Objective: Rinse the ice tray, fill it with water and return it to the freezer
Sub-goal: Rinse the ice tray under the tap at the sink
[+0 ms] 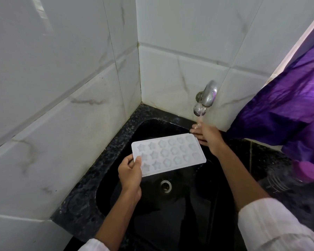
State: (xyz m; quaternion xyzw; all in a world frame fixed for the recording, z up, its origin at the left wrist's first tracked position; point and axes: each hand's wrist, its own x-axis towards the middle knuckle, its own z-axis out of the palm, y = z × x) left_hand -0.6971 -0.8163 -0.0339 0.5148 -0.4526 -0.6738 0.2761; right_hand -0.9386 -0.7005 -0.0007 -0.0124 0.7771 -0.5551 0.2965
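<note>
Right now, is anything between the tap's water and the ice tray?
Yes: the right hand sits under the stream from the tap, beside the far end of the ice tray, taking the water. The left hand holds the near end over the sink.

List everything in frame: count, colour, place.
ice tray: 1, translucent white, over sink
tap: 1, chrome, right wall, running
sink: 1, black, corner
drain: 1, silver, sink bottom
countertop: 1, speckled black, around sink
wall tiles: several, white marbled, both walls
curtain: 1, purple, right
bottle: 1, purple cap, right edge, blurred
sleeves: 2, pale, bottom
left hand: 1, grips tray's near end
right hand: 1, under tap stream, tray's far end; grip unclear
</note>
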